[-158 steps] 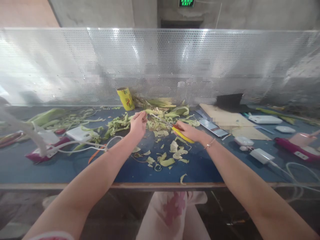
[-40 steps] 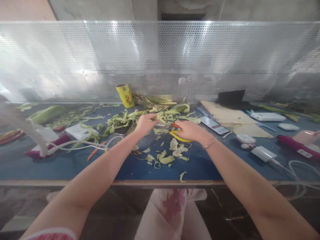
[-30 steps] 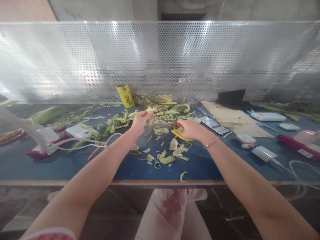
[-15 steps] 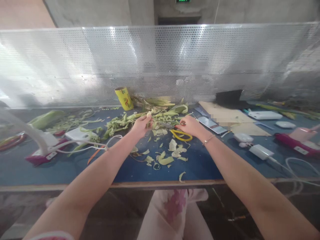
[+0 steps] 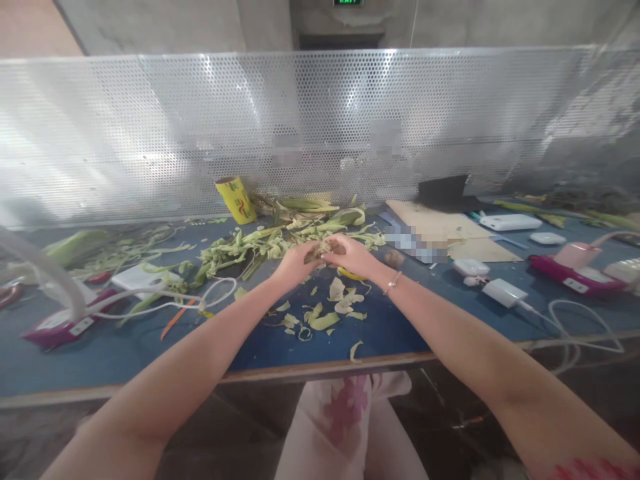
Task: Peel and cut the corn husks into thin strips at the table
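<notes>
My left hand (image 5: 300,261) and my right hand (image 5: 347,255) meet over the middle of the blue table. Their fingers curl around a small clump of pale plant scraps (image 5: 326,248), mostly covered by the fingers. Behind them lies a heap of green stalks and leaves (image 5: 273,241). A yellow loop (image 5: 351,273) shows partly under my right hand; the hand hides the rest of it. Closer to the table's front edge, cut pale-green peelings (image 5: 324,321) are scattered.
A yellow cardboard tube (image 5: 237,201) leans by the perforated metal screen (image 5: 330,113). Purple power strips stand left (image 5: 60,328) and right (image 5: 575,275), with white cables and chargers (image 5: 505,293) about. Brown paper sheets (image 5: 435,223) and a white device (image 5: 510,222) lie to the right.
My two hands have come together around the scraps. My right hand has moved left, away from the dark-bladed tool beside the yellow loop. The view has shifted slightly right.
</notes>
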